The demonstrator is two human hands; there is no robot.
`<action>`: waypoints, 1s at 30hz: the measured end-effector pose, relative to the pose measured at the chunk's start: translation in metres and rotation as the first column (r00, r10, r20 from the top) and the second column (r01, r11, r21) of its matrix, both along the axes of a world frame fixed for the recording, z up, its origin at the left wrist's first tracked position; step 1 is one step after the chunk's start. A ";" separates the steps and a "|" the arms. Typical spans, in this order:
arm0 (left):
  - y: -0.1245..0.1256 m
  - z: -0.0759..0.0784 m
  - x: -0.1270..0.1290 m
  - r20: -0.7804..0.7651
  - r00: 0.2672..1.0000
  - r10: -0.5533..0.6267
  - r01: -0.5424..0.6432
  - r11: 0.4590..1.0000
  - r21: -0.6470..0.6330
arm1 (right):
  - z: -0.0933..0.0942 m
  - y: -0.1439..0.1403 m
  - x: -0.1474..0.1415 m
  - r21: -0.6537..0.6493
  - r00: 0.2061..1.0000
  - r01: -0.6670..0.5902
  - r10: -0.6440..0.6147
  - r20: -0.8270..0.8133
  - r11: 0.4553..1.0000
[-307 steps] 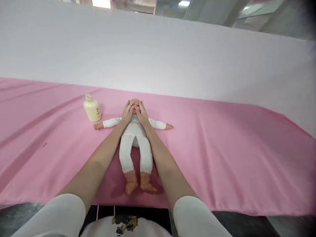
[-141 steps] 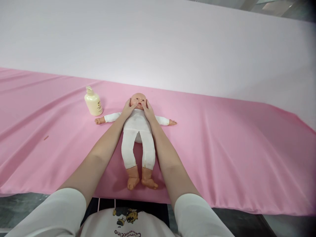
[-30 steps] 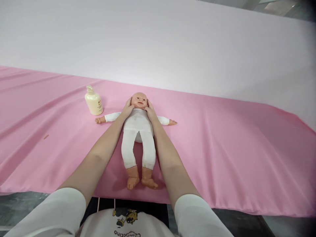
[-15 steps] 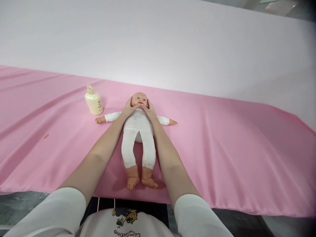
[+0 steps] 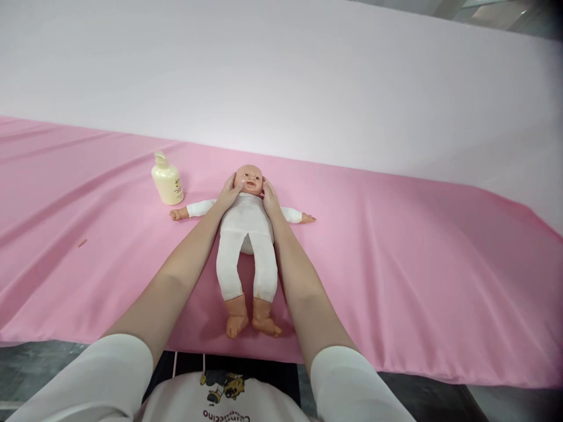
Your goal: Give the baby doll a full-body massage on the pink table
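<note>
A baby doll [image 5: 247, 215] lies face up on the pink cloth, its white cloth body flat, arms stretched out sideways and feet pointing toward me. My left hand [image 5: 229, 193] cups the left side of the doll's head [image 5: 248, 174], thumb on the cheek. On the opposite side my right hand [image 5: 270, 197] is curved against the head, its thumb by the cheek. Both hands are closed around the head from the two sides; some fingertips are hidden beside it. The doll's mouth shows between the thumbs.
A cream pump bottle [image 5: 168, 183] stands left of the doll, close to its outstretched hand. Farther left, a small brownish strip [image 5: 82, 242] lies on the pink cloth [image 5: 396, 264]. Behind the cloth is a white surface [image 5: 264, 76]. The cloth's front edge hangs close to my body.
Both thumbs have slid outward from beside the doll's mouth to its cheeks, uncovering the mouth and chin. The doll and the bottle stay put.
</note>
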State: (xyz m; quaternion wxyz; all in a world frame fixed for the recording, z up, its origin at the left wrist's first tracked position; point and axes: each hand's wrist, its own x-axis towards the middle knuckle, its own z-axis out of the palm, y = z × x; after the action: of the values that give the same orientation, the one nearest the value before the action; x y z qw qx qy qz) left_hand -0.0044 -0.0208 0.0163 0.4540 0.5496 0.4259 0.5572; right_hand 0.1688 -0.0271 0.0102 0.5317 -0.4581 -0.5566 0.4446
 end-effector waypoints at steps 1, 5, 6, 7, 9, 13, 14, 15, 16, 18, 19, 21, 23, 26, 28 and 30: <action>0.000 0.001 0.000 0.026 1.000 0.005 -0.005 1.000 -0.009 | -0.001 0.001 0.000 -0.013 1.000 0.013 -0.013 -0.017 1.000; 0.003 0.002 0.000 0.091 0.996 0.019 -0.014 0.998 -0.057 | 0.000 0.003 -0.002 -0.040 0.997 0.040 -0.043 -0.064 0.998; 0.004 0.002 0.000 0.098 0.995 0.026 -0.019 0.998 -0.064 | 0.000 0.003 -0.003 -0.034 0.997 0.041 -0.043 -0.063 0.999; 0.005 0.002 0.000 0.103 0.994 0.029 -0.022 0.997 -0.068 | 0.001 0.002 -0.004 -0.026 0.997 0.043 -0.044 -0.056 0.999; 0.006 0.002 -0.001 0.102 0.994 0.030 -0.024 0.998 -0.064 | 0.003 0.001 -0.004 -0.006 0.998 0.043 -0.044 -0.034 0.999; 0.008 -0.001 -0.001 0.089 0.996 -0.020 0.024 0.999 -0.049 | 0.005 -0.002 -0.005 0.018 1.000 0.019 -0.018 -0.010 1.000; 0.009 -0.002 -0.001 0.078 0.996 -0.033 0.036 0.999 -0.036 | 0.005 -0.003 -0.004 0.019 1.000 0.015 -0.015 -0.008 1.000; 0.010 -0.003 -0.001 0.067 0.997 -0.038 0.040 0.999 -0.021 | 0.006 -0.004 -0.004 0.018 1.000 0.012 -0.012 -0.005 1.000; 0.011 -0.005 0.000 0.051 0.998 -0.037 0.038 0.999 -0.005 | 0.007 -0.005 -0.004 0.017 1.000 0.008 -0.008 0.001 1.000; 0.012 -0.008 0.000 0.007 1.000 -0.021 0.021 1.000 0.020 | 0.008 -0.007 -0.004 0.014 1.000 -0.005 0.004 0.013 1.000; 0.012 -0.010 0.000 -0.012 1.000 -0.013 0.013 1.000 0.027 | 0.009 -0.008 -0.003 0.013 1.000 -0.013 0.013 0.017 1.000; 0.012 -0.011 0.000 -0.041 0.999 -0.015 0.016 0.999 0.029 | 0.009 -0.008 -0.003 0.018 0.999 -0.029 0.029 0.016 0.999; 0.009 -0.009 0.000 -0.042 0.998 -0.036 0.038 0.999 0.037 | 0.007 -0.007 -0.003 0.030 0.999 -0.039 0.039 0.009 0.999; 0.004 -0.005 -0.001 -0.033 0.997 -0.073 0.075 0.995 0.061 | 0.003 -0.003 -0.002 0.038 0.999 -0.050 0.049 0.010 0.998; 0.001 -0.003 -0.001 -0.040 0.996 -0.084 0.087 0.993 0.074 | 0.000 0.000 -0.001 0.039 0.998 -0.058 0.057 0.020 0.998; 0.001 -0.003 -0.001 -0.044 0.995 -0.085 0.088 0.993 0.076 | -0.002 0.001 -0.001 0.046 0.998 -0.062 0.061 0.028 0.997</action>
State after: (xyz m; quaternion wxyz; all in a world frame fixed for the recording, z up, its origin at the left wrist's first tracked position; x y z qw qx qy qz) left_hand -0.0052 -0.0201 0.0137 0.4472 0.5960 0.3888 0.5419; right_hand 0.1679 -0.0258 0.0078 0.5209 -0.4340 -0.5876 0.4416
